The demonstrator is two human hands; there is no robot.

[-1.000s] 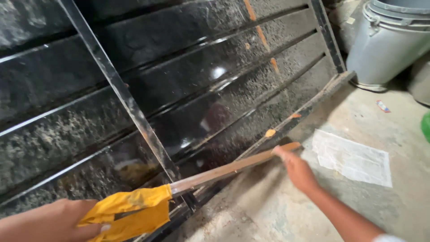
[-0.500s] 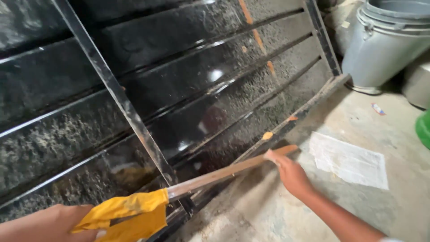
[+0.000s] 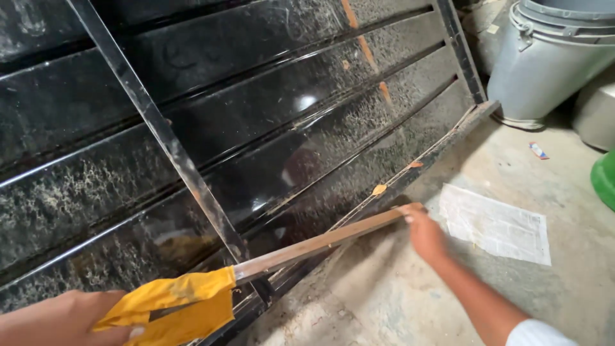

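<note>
Left hand: closed on yellow cloth wrapping near end of long flat blade. Right hand: fingers pinching far tip. Blade: lying along bottom edge of black metal gate, just above floor. Best kept flat, both ends pressed evenly, pulled along rail. Paper sheet beyond right hand.

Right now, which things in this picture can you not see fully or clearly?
- Head view: left hand cut off by the bottom edge.
- Strip: its near end is hidden under the yellow cloth.
- Green object: cut off by the right edge.
- Small wrapper: too small to identify.
</note>
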